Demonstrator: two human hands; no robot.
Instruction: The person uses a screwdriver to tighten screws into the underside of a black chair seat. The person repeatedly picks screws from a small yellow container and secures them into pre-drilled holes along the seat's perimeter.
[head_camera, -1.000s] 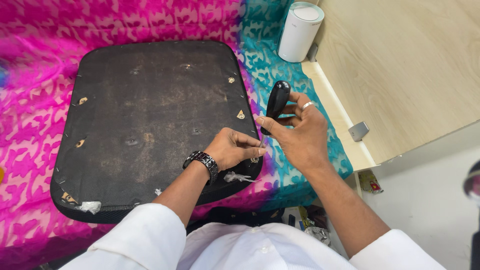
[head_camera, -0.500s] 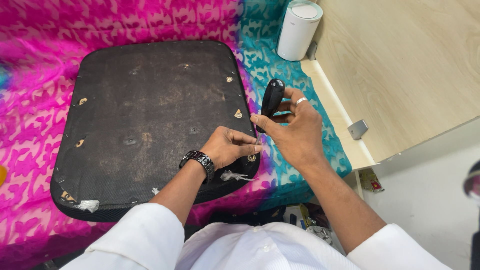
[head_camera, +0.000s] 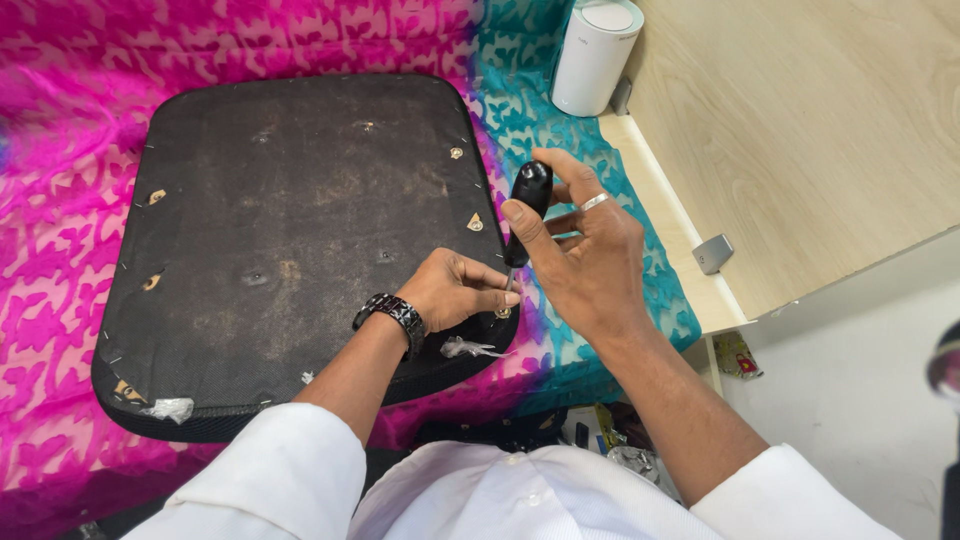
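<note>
the right hand (head_camera: 585, 255) grips a black-handled screwdriver (head_camera: 526, 210) upright — the left hand (head_camera: 455, 290), fingers pinched closed, steadies its tip at the seat pad (head_camera: 260, 250) edge.

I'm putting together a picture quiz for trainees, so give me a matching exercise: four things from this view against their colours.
Things:
1. seat pad
2. screwdriver in the right hand
3. cylinder
4. wristband on the left hand

Colours:
A. white
B. dark brown-black with worn patches
C. black handle, metal shaft
D. black links

Pairs: 1-B, 2-C, 3-A, 4-D
</note>
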